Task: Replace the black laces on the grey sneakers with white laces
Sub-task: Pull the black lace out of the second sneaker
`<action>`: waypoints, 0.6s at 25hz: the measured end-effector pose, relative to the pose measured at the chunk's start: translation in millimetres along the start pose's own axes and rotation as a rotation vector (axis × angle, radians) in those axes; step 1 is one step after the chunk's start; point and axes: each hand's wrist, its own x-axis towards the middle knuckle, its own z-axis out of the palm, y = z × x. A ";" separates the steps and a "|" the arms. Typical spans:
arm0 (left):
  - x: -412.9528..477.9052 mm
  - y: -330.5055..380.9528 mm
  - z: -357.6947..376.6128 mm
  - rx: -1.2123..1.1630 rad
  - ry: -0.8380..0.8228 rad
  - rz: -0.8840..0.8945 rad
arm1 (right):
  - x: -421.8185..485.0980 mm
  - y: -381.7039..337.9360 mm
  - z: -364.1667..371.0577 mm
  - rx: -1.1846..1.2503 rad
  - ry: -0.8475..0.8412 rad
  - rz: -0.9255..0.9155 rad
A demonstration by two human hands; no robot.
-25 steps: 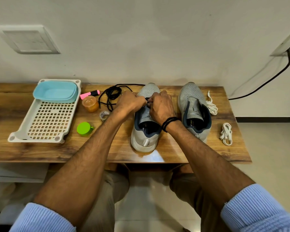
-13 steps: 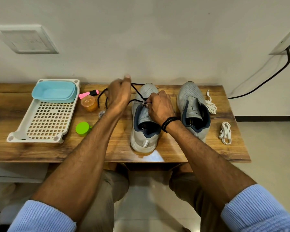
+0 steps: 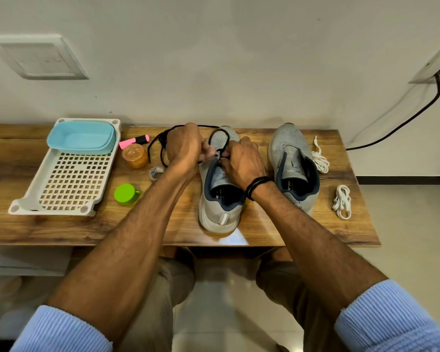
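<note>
— Can you make out the eyelets on the left sneaker (image 3: 221, 207)?
— No. The left hand (image 3: 184, 148) and right hand (image 3: 244, 163) cover its tongue and lacing. Their fingers (image 3: 206, 153) curl under, so where the black lace (image 3: 220, 137) is threaded can't be told.
— And the lace's far end?
— It runs behind the left hand. That forearm also hides part of a small clear roll (image 3: 155, 172) on the bench (image 3: 264, 232).
— The print inside the shoes?
— Too small to read. The bench runs off the left edge, and the frame cuts the white wall box (image 3: 434, 64) at far right.
</note>
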 end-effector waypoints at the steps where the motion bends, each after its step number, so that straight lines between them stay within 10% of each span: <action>1: 5.2 -1.1 -3.3 0.070 -0.061 0.021 | -0.7 -0.2 -0.7 -0.002 -0.006 -0.007; 5: -5.0 -10.8 -2.2 0.885 -0.303 0.337 | -3.7 -1.5 -3.6 0.012 -0.050 -0.035; 9: -20.2 -8.7 1.6 1.055 0.293 0.682 | -4.2 -1.5 -3.7 0.043 -0.018 -0.058; 15: -22.2 -7.1 -1.6 1.141 -0.314 0.516 | -4.8 -4.2 -10.9 0.002 -0.060 -0.066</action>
